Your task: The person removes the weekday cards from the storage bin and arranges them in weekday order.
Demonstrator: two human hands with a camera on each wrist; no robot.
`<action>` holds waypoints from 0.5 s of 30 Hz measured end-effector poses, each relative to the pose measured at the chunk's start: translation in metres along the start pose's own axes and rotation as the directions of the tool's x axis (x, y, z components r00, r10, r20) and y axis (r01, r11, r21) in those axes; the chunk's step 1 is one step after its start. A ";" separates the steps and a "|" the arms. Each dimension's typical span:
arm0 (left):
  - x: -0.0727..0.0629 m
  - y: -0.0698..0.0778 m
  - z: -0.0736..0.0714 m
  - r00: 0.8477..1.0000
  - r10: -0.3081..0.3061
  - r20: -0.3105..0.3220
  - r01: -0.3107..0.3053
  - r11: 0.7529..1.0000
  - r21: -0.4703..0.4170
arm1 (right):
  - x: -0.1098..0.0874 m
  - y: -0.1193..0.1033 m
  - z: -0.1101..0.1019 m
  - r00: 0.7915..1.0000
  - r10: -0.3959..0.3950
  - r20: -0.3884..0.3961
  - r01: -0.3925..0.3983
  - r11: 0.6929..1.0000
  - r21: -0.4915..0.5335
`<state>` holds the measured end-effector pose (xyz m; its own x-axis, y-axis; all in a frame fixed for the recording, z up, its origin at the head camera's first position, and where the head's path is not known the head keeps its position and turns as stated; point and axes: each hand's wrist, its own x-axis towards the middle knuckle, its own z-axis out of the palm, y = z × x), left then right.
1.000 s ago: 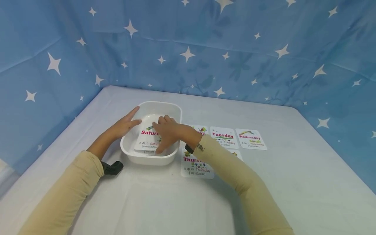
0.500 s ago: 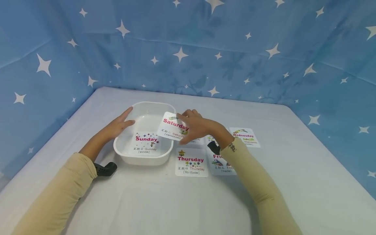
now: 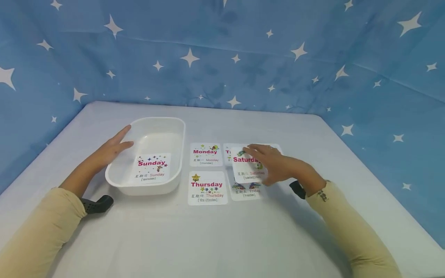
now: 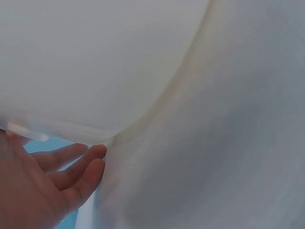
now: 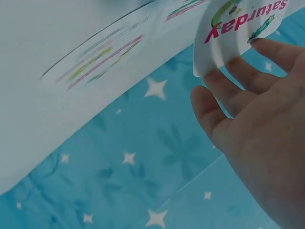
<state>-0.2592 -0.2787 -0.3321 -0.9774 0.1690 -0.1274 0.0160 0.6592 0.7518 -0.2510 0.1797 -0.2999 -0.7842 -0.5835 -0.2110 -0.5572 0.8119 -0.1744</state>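
Observation:
A white plastic basin stands on the left of the table with a Sunday card lying inside. My left hand rests on its left rim, thumb over the edge, index finger extended; in the left wrist view loosely bent fingers touch the basin's wall. My right hand holds a Saturday card by its right side, above the Friday card, partly covering it. In the right wrist view that card hangs from the fingertips. The Tuesday card is mostly hidden behind it.
Left of the held card lie a Monday card and a Thursday card. Another card's edge shows behind the right hand. The white-covered table meets a blue star-patterned curtain. Dark wrist devices sit under both wrists.
My right hand has lifted the Saturday card from the basin and carried it right over the laid-out cards, uncovering the Sunday card. The left hand stays at the rim. The head view has turned right.

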 end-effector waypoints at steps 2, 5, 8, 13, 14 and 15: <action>-0.004 -0.003 -0.004 1.000 -0.002 -0.005 0.002 1.000 -0.003 | -0.013 0.010 -0.002 1.000 0.018 0.014 -0.017 0.999 -0.042; -0.008 -0.008 -0.008 1.000 -0.003 -0.008 0.003 1.000 -0.002 | -0.029 0.020 -0.005 0.998 0.054 0.021 -0.051 0.994 -0.096; -0.008 -0.009 -0.008 1.000 0.000 -0.003 0.000 1.000 0.004 | -0.042 0.025 -0.008 0.994 0.100 0.038 -0.095 0.987 -0.126; -0.001 -0.007 -0.004 1.000 0.005 0.021 -0.006 1.000 0.007 | -0.058 0.026 -0.010 0.980 0.191 0.063 -0.178 0.971 -0.162; 0.000 -0.005 -0.003 1.000 0.008 0.025 -0.008 1.000 0.008 | -0.061 0.027 -0.010 0.977 0.203 0.066 -0.190 0.967 -0.171; 0.002 -0.004 -0.002 1.000 0.010 0.029 -0.010 1.000 0.007 | -0.063 0.027 -0.011 0.975 0.210 0.068 -0.195 0.964 -0.180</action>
<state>-0.2616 -0.2825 -0.3336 -0.9706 0.1968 -0.1389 0.0272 0.6626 0.7485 -0.2196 0.2384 -0.2810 -0.8632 -0.4001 -0.3080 -0.4337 0.8999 0.0463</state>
